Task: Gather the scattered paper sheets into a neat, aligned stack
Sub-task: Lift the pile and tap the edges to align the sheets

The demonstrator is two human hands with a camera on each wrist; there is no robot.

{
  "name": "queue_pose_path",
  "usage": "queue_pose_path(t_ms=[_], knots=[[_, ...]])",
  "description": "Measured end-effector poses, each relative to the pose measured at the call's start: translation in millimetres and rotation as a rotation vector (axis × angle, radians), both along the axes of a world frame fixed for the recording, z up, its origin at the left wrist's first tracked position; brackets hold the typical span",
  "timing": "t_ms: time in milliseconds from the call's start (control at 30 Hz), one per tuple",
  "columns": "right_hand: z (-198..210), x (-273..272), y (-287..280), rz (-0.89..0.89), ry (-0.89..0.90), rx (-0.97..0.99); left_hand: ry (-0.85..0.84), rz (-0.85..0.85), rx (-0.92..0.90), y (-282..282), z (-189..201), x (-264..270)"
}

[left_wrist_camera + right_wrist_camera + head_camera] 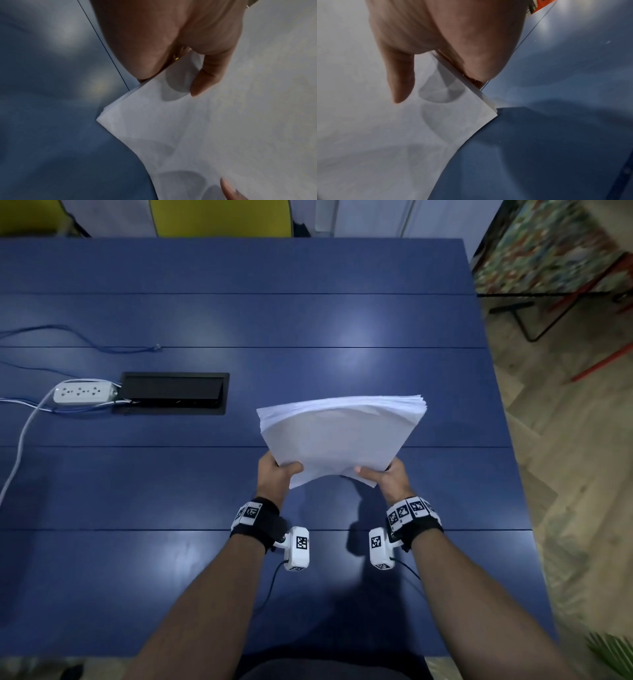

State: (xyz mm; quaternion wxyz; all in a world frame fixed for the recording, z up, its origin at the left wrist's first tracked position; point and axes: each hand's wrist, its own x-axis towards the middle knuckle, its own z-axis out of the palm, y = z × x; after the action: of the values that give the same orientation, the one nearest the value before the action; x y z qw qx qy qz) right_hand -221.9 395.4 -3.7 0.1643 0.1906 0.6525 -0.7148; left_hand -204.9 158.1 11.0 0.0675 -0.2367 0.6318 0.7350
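A thick stack of white paper sheets (337, 436) is held up above the blue table (239, 320), bowed, with its far edge fanned slightly. My left hand (279, 474) grips the near left corner, thumb on top and fingers hidden beneath. My right hand (383, 477) grips the near right corner the same way. In the left wrist view the left thumb (209, 75) presses on the stack (223, 128). In the right wrist view the right thumb (400, 78) lies on the paper (376, 128), whose sheet edges show at the corner.
A white power strip (82, 392) with cables lies at the left beside a black recessed cable box (171, 393). Yellow chairs (219, 217) stand beyond the far edge. The table's right edge (507, 440) drops to a wooden floor.
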Motion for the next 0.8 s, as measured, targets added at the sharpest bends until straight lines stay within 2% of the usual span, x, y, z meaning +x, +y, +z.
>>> queue_pose_path(t_ms=[233, 500, 700, 800], knots=[[7, 4, 7, -0.012, 0.002, 0.030, -0.001, -0.033, -0.026, 1, 13, 2], [75, -8, 13, -0.021, 0.308, -0.062, 0.191, -0.085, 0.017, -11, 58, -15], [95, -4, 1, -0.053, 0.320, -0.031, 0.182, -0.014, -0.021, -3, 65, -14], [98, -5, 2, -0.045, 0.332, -0.012, 0.200, -0.029, -0.035, -3, 71, -11]])
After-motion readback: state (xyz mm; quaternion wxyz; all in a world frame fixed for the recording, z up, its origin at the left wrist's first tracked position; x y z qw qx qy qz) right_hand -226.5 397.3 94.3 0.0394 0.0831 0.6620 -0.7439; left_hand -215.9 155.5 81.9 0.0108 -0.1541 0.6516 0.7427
